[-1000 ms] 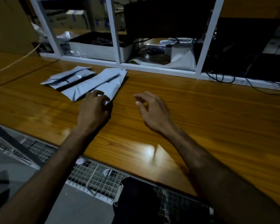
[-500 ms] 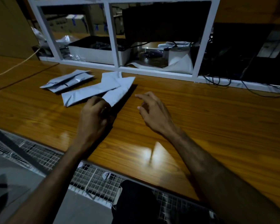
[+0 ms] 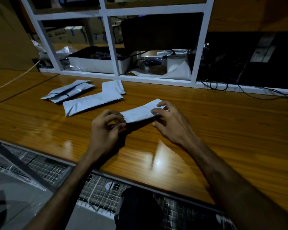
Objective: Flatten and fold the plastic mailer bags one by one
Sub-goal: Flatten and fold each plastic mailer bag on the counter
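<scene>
A folded grey mailer bag point(image 3: 140, 112) lies across the middle of the wooden table point(image 3: 223, 130), lifted slightly at its near end. My left hand point(image 3: 105, 128) pinches its left end between thumb and fingers. My right hand point(image 3: 171, 122) holds the bag's right end, fingertips on top and the thumb spread below it. Behind and to the left lie another folded grey bag point(image 3: 91, 103), a third bag point(image 3: 113, 87) angled behind it, and a small heap of folded bags point(image 3: 68, 92).
A white-framed partition point(image 3: 116, 75) runs along the table's far edge, with a white bin point(image 3: 98, 63) and plastic sheeting behind it. Black cables point(image 3: 223, 87) trail at the far right. A wire-mesh shelf point(image 3: 48, 166) sits below the near table edge.
My left hand has pulled one folded bag out of the group toward the table's middle. My right hand has come onto its right end. The view has shifted downward and to the left.
</scene>
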